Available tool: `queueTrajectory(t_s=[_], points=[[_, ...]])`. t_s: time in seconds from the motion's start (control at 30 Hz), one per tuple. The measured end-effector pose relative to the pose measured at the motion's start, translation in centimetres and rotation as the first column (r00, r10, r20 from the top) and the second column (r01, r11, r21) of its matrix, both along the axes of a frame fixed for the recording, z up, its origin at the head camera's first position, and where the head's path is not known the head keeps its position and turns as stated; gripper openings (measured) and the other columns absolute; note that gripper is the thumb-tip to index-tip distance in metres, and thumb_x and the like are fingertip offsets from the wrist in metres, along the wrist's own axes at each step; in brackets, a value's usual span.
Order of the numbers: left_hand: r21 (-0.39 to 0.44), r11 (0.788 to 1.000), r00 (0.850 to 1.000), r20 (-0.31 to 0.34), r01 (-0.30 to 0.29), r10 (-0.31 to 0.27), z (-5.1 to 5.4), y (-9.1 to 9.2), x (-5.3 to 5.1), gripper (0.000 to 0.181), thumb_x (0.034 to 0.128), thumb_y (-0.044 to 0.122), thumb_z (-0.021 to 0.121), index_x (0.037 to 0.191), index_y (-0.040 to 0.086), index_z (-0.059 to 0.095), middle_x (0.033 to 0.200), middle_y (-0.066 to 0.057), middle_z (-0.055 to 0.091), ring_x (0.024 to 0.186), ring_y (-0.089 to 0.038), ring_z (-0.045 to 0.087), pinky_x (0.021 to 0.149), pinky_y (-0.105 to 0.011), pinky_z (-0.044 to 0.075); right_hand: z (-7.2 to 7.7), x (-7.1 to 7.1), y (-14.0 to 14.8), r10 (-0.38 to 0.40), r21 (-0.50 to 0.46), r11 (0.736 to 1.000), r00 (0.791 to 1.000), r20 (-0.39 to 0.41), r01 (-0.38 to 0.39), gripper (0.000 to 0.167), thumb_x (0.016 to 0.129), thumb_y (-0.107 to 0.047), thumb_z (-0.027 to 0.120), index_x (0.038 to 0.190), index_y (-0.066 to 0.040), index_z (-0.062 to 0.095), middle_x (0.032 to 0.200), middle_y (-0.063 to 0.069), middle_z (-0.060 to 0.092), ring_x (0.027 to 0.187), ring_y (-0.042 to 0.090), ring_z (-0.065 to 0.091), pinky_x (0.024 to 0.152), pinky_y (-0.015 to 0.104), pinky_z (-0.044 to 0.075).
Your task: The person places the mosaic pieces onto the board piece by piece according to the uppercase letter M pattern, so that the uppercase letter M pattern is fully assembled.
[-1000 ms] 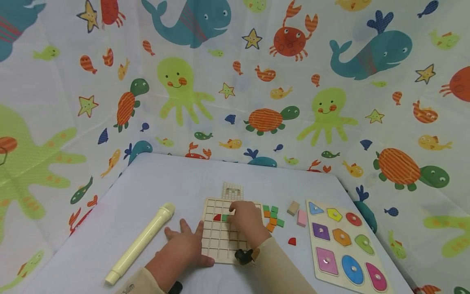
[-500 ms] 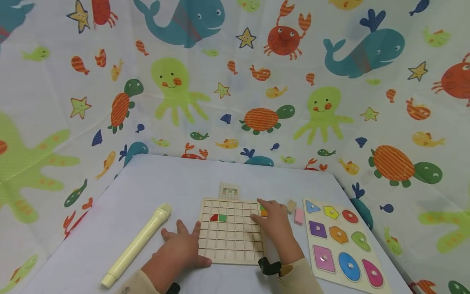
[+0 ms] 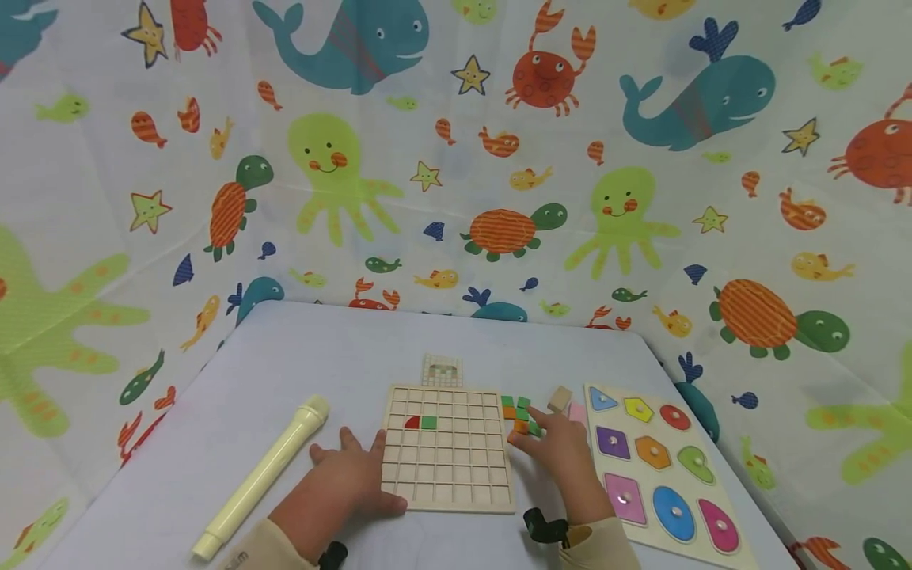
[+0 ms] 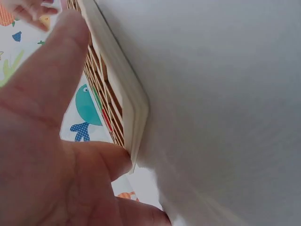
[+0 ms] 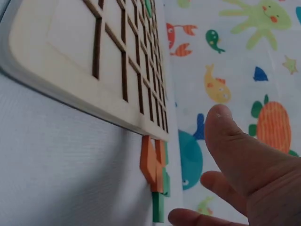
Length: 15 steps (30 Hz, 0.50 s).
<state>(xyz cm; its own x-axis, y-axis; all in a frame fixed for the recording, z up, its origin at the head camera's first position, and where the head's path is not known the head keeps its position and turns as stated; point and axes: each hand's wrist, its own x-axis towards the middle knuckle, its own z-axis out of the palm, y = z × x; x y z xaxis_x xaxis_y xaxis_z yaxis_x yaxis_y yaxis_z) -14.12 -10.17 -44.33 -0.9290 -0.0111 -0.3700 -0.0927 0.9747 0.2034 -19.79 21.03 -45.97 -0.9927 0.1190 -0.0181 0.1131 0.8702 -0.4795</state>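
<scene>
Your left hand [image 3: 347,481], fingers spread, touches the grid board's [image 3: 447,457] left edge. Your right hand [image 3: 566,457], fingers parted wide, is at the loose tiles [image 3: 522,414] just right of the board; contact unclear. Red piece [image 3: 413,423] and green square [image 3: 429,423] lie in the board's upper left.

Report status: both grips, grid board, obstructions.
Left grip spread at left edge of grid board. Right grip at green and orange tiles, contact unclear. Red piece and green square side by side on grid board. No obstruction seen.
</scene>
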Motion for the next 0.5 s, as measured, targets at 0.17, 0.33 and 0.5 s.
queueTrajectory(t_s=[0.17, 0.33, 0.5], points=[[-0.005, 1.0, 1.0, 0.004, 0.002, -0.002, -0.1, -0.1, -0.1, 0.123, 0.0692, 0.069, 0.09, 0.164, 0.01, 0.039, 0.159, -0.053, 0.021, 0.132, -0.087, 0.027, 0.116, -0.085, 0.019, -0.7, -0.3, 0.0, -0.045, 0.086, 0.996, 0.995, 0.084, 0.038, 0.065, 0.082, -0.048, 0.09, 0.141, -0.025, 0.071, 0.126, 0.014, 0.069, 0.105, 0.033, 0.052, 0.072, 0.04, 0.047], [-0.011, 1.0, 1.0, -0.002, 0.008, -0.008, 0.2, 0.0, -0.1, 0.123, 0.0692, 0.068, 0.09, 0.164, 0.01, 0.039, 0.159, -0.053, 0.022, 0.132, -0.086, 0.029, 0.117, -0.085, 0.018, -1.0, -0.2, -0.2, -0.114, 0.063, 0.992, 0.992, 0.05, 0.111, 0.044, 0.081, -0.036, 0.092, 0.122, -0.022, 0.082, 0.12, 0.013, 0.067, 0.107, 0.036, 0.051, 0.078, 0.044, 0.048], [-0.007, 1.0, 1.0, -0.004, 0.012, -0.012, 0.2, 0.0, 0.0, 0.123, 0.0692, 0.067, 0.091, 0.164, 0.008, 0.039, 0.158, -0.054, 0.021, 0.132, -0.085, 0.032, 0.117, -0.085, 0.015, -1.7, -0.6, -0.8, -0.129, 0.105, 0.987, 0.99, 0.054, 0.123, 0.044, 0.078, -0.036, 0.094, 0.118, -0.022, 0.084, 0.127, 0.019, 0.065, 0.109, 0.038, 0.051, 0.084, 0.051, 0.051]])
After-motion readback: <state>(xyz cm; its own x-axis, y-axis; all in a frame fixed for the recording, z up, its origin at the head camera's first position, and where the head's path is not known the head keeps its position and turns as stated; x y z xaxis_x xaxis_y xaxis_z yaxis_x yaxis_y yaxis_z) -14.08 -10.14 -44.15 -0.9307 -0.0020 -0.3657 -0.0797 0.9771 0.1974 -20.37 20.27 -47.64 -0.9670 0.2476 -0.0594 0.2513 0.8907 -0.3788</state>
